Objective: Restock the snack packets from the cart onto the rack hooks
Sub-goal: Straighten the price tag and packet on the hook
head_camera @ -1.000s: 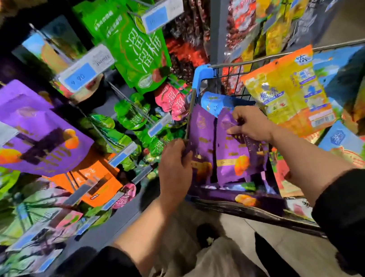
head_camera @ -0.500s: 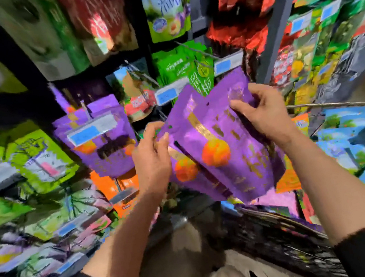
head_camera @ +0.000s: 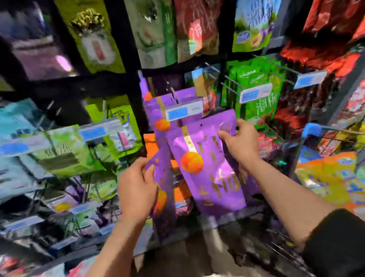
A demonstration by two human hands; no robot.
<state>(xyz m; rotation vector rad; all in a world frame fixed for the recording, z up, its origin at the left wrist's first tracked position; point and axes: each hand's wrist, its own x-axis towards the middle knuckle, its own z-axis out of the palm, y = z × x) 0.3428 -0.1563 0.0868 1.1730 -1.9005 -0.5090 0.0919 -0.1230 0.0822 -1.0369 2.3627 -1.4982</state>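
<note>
A big dark rack (head_camera: 131,79) fills the view, hung with bright snack bags — green, red, blue and purple. The cart (head_camera: 351,136) stands at the right (blue corner, wire sides), with more bags in it. In the middle, the right hand (head_camera: 240,140) pinches the top of a purple packet (head_camera: 207,165), just below a hook's price tag (head_camera: 184,110). The left hand (head_camera: 136,188) grips a second purple packet (head_camera: 162,179) beside it — edge on.

Dark shop aisle; grey floor (head_camera: 200,249) below, blurred
</note>
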